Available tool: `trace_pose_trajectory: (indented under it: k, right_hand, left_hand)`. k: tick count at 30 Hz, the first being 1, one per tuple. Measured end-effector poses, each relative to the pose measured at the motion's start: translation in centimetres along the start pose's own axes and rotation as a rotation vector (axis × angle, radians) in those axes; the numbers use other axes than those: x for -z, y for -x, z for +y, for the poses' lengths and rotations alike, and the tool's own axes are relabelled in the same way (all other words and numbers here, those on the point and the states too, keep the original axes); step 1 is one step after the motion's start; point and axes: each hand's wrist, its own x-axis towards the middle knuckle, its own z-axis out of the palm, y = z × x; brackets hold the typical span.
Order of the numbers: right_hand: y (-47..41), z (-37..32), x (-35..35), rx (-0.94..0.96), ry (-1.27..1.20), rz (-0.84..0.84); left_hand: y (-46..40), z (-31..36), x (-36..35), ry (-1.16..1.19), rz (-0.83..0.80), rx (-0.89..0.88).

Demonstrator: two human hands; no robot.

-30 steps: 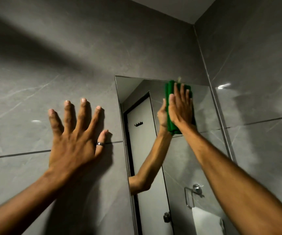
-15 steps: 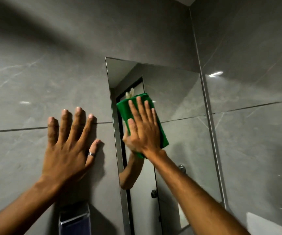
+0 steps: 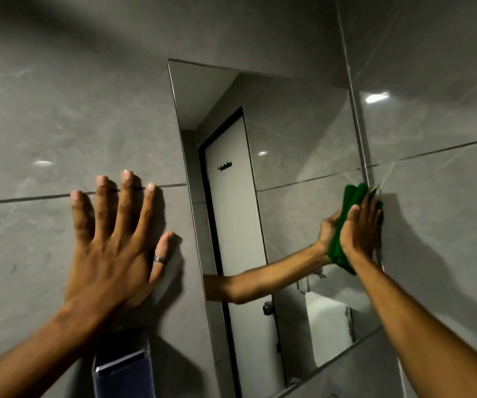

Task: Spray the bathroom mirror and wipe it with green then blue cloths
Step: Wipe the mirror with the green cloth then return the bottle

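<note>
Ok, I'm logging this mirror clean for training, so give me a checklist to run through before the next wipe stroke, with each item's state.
1. Green cloth under the right hand: ok, palm flat on it.
2. Cloth on the mirror: ok, at its right edge.
3. Left hand braced off the glass: ok, flat on the wall.
4. Glass wet with spray: cannot tell.
5. Streaks left: cannot tell.
6. Blue cloth ready: cannot tell, not in view.
</note>
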Motion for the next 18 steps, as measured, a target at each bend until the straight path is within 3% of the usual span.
trace_pose_trajectory:
  k: [6,12,15,18]
  right_hand:
    - [11.2,-7.5,-1.3,0.137,-0.003,-0.047]
    - [19.5,-17.7,-2.5,0.544,-0.005,-0.107]
    - [23.8,-16.8,-3.0,0.701,-0.004,-0.182]
    - [26.8,-11.6,-2.7,0.829,0.041,-0.238]
  left_hand:
    - [-0.3,0.1,0.3,0.029,-0.018,0.01]
    - [-0.1,0.1,0.7,0.036,-0.066,0.012]
    - [0.0,0.1,1.0,0.044,-0.076,0.009]
    - [1.2,-0.1,1.0,0.067,-0.083,-0.054]
